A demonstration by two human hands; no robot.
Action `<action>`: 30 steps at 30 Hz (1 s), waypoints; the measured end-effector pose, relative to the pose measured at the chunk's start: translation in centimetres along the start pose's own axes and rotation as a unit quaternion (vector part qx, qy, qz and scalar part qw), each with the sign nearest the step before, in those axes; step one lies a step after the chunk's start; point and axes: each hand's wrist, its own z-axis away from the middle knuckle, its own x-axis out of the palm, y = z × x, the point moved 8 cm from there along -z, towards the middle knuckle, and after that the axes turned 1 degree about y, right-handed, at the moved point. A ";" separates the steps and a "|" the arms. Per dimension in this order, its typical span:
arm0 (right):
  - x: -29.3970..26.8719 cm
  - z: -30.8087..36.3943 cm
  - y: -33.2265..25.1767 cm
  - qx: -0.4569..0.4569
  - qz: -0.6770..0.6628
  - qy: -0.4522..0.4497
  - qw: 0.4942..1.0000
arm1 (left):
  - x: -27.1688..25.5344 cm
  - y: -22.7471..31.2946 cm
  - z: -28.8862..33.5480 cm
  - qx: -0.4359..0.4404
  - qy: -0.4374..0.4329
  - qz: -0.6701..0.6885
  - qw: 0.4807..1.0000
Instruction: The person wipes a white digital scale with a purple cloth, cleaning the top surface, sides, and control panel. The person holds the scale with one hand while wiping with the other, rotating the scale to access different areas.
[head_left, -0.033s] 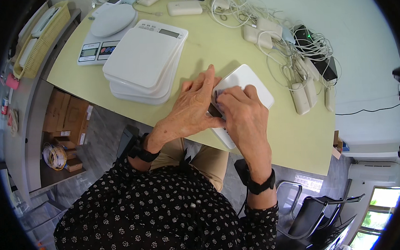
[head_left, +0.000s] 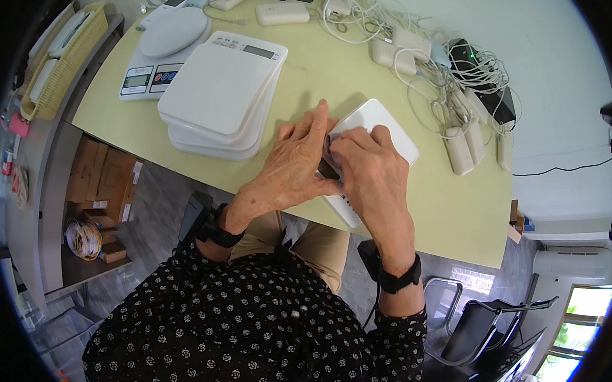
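Note:
A white kitchen scale (head_left: 394, 136) lies at a slant on the table in front of me, its dark display strip partly showing between my hands. My left hand (head_left: 292, 159) grips its left edge, thumb on the near part and fingers stretched along the far side. Over the display strip, my right hand (head_left: 372, 166) is closed with bent fingers, pinching a small purplish-grey piece that looks like cloth (head_left: 332, 141). Most of that piece is hidden by the fingers. Left of my hands stands a stack of white kitchen scales (head_left: 214, 92).
Another scale with a round plate (head_left: 173, 31) stands at the far left. White power banks (head_left: 458, 151), tangled cables (head_left: 359, 11) and a black power strip (head_left: 500, 104) fill the table's right side. A yellow basket (head_left: 61, 62) sits on a shelf at left; a chair (head_left: 472, 330) stands lower right.
My right hand has shifted very slightly left and up over the scale's display strip, and less of the purplish piece shows. The left hand and the scale stay put.

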 end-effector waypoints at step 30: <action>-4.7 6.7 5.8 0.161 0.108 0.178 0.965 | 0.3 0.0 -0.1 0.011 0.016 -0.025 1.000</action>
